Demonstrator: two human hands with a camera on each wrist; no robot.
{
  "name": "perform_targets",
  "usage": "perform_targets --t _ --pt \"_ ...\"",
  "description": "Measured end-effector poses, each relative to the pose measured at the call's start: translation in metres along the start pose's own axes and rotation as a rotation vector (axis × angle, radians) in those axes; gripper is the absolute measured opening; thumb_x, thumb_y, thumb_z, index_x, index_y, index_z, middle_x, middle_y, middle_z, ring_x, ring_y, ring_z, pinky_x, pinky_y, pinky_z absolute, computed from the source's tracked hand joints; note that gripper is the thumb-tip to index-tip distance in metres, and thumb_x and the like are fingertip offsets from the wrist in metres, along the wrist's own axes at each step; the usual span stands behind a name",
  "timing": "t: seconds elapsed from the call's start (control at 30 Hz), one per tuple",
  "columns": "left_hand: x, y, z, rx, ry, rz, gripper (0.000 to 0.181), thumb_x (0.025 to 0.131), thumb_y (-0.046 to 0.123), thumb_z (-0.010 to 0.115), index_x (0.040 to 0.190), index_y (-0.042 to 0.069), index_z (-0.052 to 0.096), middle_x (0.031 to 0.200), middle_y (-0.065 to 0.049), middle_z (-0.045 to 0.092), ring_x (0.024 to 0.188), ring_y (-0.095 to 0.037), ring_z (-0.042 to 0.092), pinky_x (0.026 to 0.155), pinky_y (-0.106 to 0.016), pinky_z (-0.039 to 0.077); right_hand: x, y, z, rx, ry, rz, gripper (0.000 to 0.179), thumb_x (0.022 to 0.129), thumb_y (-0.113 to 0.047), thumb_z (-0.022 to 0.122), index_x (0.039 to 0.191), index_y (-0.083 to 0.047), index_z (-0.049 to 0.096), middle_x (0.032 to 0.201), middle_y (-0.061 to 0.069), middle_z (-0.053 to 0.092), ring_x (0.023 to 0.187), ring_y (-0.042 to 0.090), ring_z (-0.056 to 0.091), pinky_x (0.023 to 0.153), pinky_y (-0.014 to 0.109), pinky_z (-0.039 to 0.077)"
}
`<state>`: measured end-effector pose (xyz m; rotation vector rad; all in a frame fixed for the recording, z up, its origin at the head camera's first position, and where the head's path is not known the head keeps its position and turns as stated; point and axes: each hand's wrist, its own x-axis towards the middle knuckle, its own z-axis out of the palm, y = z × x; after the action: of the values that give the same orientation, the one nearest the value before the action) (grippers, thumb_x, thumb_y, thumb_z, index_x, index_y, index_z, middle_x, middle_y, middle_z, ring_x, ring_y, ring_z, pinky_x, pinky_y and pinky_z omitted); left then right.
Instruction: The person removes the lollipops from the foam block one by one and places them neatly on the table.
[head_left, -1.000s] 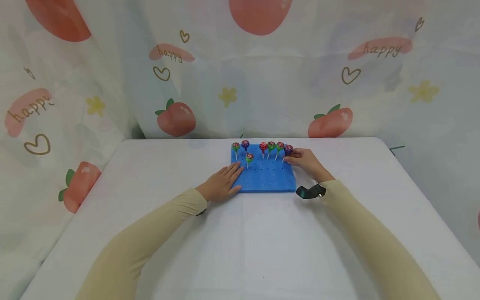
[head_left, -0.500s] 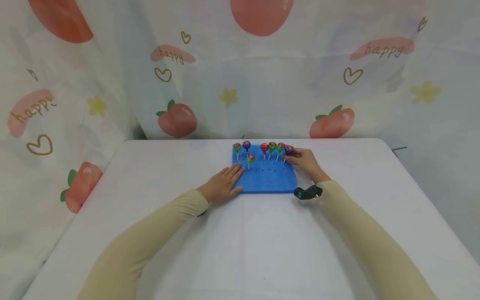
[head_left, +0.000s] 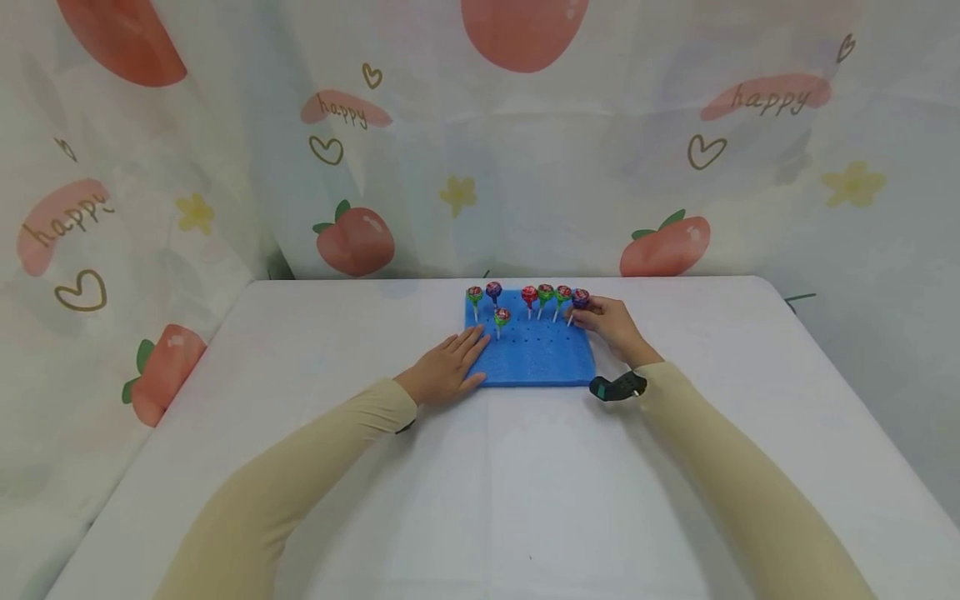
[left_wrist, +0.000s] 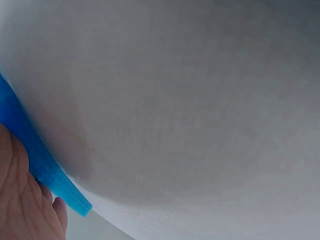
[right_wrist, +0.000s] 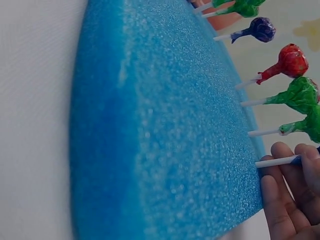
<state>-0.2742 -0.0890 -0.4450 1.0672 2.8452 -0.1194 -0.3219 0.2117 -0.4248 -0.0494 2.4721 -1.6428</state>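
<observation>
A blue foam board (head_left: 532, 362) with small holes lies on the white table, several wrapped lollipops standing in it. My right hand (head_left: 609, 323) holds a purple lollipop (head_left: 580, 298) at the back right corner; in the right wrist view its white stick (right_wrist: 277, 162) meets the board between the fingers (right_wrist: 280, 200). Along the back row to its left are two green lollipops (head_left: 545, 293) and a red lollipop (head_left: 529, 295). My left hand (head_left: 444, 371) lies flat over the board's left edge, fingers straight; the left wrist view shows part of that hand (left_wrist: 30, 195) beside the board.
Farther left stand another purple lollipop (head_left: 493, 290) and a green one (head_left: 475, 295), with one more green lollipop (head_left: 502, 317) a row nearer. A printed curtain (head_left: 525, 167) hangs behind the white table (head_left: 480, 492). A dark wrist device (head_left: 618, 387) sits below my right sleeve.
The whole view has shifted very slightly. Both hands keep their places, the left on the board and the right at the purple lollipop.
</observation>
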Motion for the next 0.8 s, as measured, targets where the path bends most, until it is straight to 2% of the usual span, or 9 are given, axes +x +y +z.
perform_targets --t 0.17,0.33,0.53,0.8 --pt "-0.001 0.000 0.000 -0.011 0.010 0.004 0.068 0.100 0.047 0.030 0.151 0.005 0.012 0.159 -0.013 0.008 0.148 -0.026 0.010 0.119 -0.040 0.017 0.000 0.000 -0.001 0.022 0.010 0.008 0.036 0.099 -0.012 0.045 0.129 0.008 0.050 0.127 0.027 0.056 0.103 0.014 0.060 0.092 0.025 0.049" --pt "-0.002 0.000 -0.002 -0.003 -0.006 0.002 0.068 0.101 0.047 0.028 0.151 0.006 0.010 0.159 -0.013 0.006 0.148 -0.025 0.008 0.119 -0.039 0.015 -0.002 -0.001 -0.001 0.053 0.008 -0.013 0.038 0.100 -0.016 0.043 0.129 0.009 0.049 0.128 0.030 0.055 0.097 0.007 0.062 0.092 0.027 0.049" --pt "-0.003 0.000 -0.002 -0.012 0.023 0.012 0.067 0.100 0.046 0.030 0.151 0.004 0.014 0.159 -0.014 0.010 0.147 -0.027 0.012 0.119 -0.040 0.018 -0.005 -0.006 -0.001 0.062 -0.003 -0.027 0.039 0.101 -0.017 0.042 0.127 0.010 0.049 0.128 0.031 0.054 0.097 0.008 0.064 0.096 0.031 0.047" --pt "-0.002 0.000 0.000 0.003 0.013 0.007 0.068 0.100 0.047 0.028 0.151 0.006 0.011 0.159 -0.012 0.007 0.148 -0.025 0.010 0.119 -0.039 0.017 -0.006 -0.011 -0.003 0.035 -0.035 -0.018 0.038 0.101 -0.015 0.042 0.129 0.010 0.049 0.128 0.030 0.054 0.104 0.013 0.065 0.096 0.032 0.047"
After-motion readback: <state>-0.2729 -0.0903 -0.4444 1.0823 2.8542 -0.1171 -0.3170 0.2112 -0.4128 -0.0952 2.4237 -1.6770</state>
